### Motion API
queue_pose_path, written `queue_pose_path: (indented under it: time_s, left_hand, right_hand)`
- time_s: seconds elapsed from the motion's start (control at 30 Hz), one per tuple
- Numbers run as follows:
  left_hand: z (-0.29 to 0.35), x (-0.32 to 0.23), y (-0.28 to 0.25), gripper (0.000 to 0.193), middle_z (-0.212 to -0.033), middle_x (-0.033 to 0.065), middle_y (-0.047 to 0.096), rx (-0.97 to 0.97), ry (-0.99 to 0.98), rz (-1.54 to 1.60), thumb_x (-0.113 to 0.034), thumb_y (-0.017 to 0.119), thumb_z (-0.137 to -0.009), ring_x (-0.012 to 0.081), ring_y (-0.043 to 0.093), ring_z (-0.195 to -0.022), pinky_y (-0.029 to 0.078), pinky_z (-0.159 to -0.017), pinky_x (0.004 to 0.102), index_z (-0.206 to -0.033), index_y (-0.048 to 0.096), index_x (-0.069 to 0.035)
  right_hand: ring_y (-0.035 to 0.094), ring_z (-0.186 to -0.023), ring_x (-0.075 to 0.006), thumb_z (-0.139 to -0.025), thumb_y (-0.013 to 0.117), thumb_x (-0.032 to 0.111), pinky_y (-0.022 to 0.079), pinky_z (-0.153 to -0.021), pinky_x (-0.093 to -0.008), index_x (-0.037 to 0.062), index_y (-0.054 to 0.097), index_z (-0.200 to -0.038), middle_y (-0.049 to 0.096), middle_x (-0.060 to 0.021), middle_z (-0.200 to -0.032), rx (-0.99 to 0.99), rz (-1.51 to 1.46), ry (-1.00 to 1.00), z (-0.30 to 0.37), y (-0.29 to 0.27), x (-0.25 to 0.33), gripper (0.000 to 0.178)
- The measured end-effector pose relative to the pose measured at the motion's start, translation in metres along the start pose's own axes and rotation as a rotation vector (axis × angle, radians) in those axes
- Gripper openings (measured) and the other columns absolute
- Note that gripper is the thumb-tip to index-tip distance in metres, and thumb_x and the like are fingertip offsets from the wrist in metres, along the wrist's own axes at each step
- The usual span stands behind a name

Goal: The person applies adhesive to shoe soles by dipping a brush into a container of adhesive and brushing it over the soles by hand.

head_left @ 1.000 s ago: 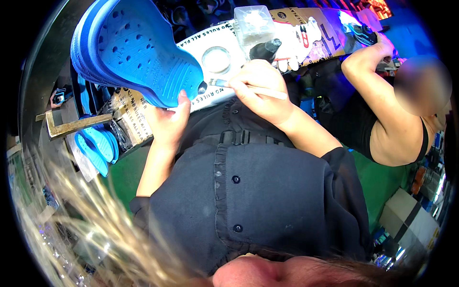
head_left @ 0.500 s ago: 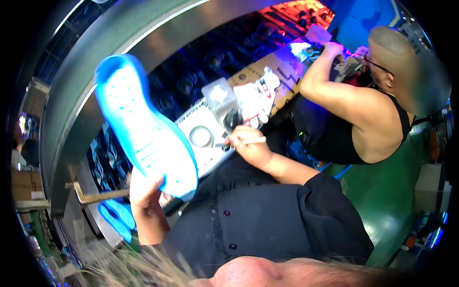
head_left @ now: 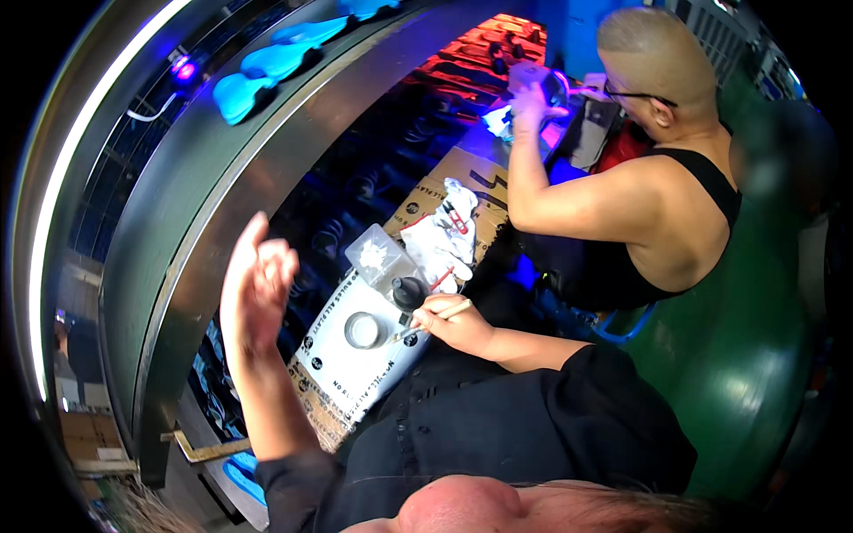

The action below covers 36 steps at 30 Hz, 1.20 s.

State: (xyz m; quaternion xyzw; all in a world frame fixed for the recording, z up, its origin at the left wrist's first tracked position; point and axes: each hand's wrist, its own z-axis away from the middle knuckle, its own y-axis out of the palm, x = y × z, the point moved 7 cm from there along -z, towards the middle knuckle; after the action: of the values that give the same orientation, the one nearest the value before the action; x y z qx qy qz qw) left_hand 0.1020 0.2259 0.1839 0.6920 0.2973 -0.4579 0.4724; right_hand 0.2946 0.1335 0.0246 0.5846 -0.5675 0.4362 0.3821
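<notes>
My left hand (head_left: 258, 289) is raised beside the metal side of a conveyor, its fingers apart and nothing in it. Between the fingers of my right hand (head_left: 455, 324) is a thin brush (head_left: 458, 308) with a pale handle, its tip low near a round tub (head_left: 364, 331). The tub holds something whitish and stands on a white printed sheet (head_left: 333, 369). Close to my right hand are a black-topped bottle (head_left: 409, 291) and a clear plastic box (head_left: 378, 256) with white stuff inside. Bright blue shoe soles (head_left: 275, 62) lie in a row on the conveyor belt (head_left: 191, 164).
A co-worker (head_left: 622, 195) sits at the right, hands over the far end of the bench. A white cloth (head_left: 440, 235) lies on cardboard (head_left: 484, 178). More blue soles (head_left: 242, 480) rest at lower left beside a wooden frame piece (head_left: 209, 451). Dark shoe parts fill the lower shelf.
The blue sole has left my left hand, which is now empty and open. My right hand keeps the brush near the tub. The view has shifted, showing soles on the belt.
</notes>
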Motion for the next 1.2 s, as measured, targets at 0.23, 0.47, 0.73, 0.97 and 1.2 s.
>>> queue_pose_path:
  time_s: [0.23,0.47,0.73,0.97,1.2]
  left_hand:
    - [0.068,0.059,0.009,0.064,-0.095,0.0163,0.058,0.042,-0.184,-0.177,-0.033,0.06,-0.081,0.0239,0.061,-0.082,0.05,-0.071,0.0305,-0.129,0.033,0.0]
    - [0.096,-0.033,0.179,0.06,-0.099,0.0199,0.054,0.775,0.382,0.402,-0.044,0.042,-0.089,0.0333,0.055,-0.088,0.047,-0.075,0.044,-0.136,0.022,-0.012]
    - [0.081,0.022,0.154,0.06,-0.103,0.0188,0.056,0.8,0.185,-0.269,-0.047,0.04,-0.088,0.0249,0.055,-0.085,0.044,-0.076,0.0359,-0.13,0.036,-0.005]
    - [0.193,0.107,-0.085,0.042,-0.09,0.0075,0.058,-0.371,-0.387,-0.587,-0.011,0.05,-0.085,0.009,0.051,-0.07,0.043,-0.062,0.0195,-0.124,0.042,0.0]
    - [0.418,0.099,-0.287,0.05,-0.085,0.0058,0.055,-1.204,-0.553,-1.172,-0.024,0.053,-0.082,0.0099,0.049,-0.067,0.041,-0.058,0.0202,-0.124,0.039,-0.002]
  right_hand:
    - [0.056,-0.065,-0.0184,-0.086,0.054,0.017,0.044,-0.06,-0.0288,0.0012,0.062,-0.074,0.059,-0.0072,-0.068,0.061,0.012,-0.045,-0.006,0.009,-0.011,0.021]
    - [0.056,-0.066,-0.0203,-0.084,0.055,0.019,0.044,-0.061,-0.0303,0.0026,0.064,-0.075,0.058,-0.0083,-0.068,0.096,0.067,0.026,0.001,0.012,-0.01,0.021]
    - [0.057,-0.063,-0.0161,-0.086,0.053,0.018,0.045,-0.058,-0.0278,-0.0008,0.063,-0.076,0.059,-0.009,-0.068,0.056,-0.069,0.15,0.013,0.004,-0.016,0.023]
    - [0.057,-0.061,-0.0143,-0.087,0.051,0.022,0.045,-0.057,-0.0266,0.0025,0.063,-0.075,0.06,-0.0081,-0.069,0.039,-0.089,0.151,0.006,0.019,-0.036,0.026]
    - [0.055,-0.058,-0.0119,-0.088,0.052,0.027,0.045,-0.057,-0.0265,0.0034,0.064,-0.076,0.059,-0.0055,-0.067,0.097,-0.178,0.133,0.002,0.041,-0.03,0.029]
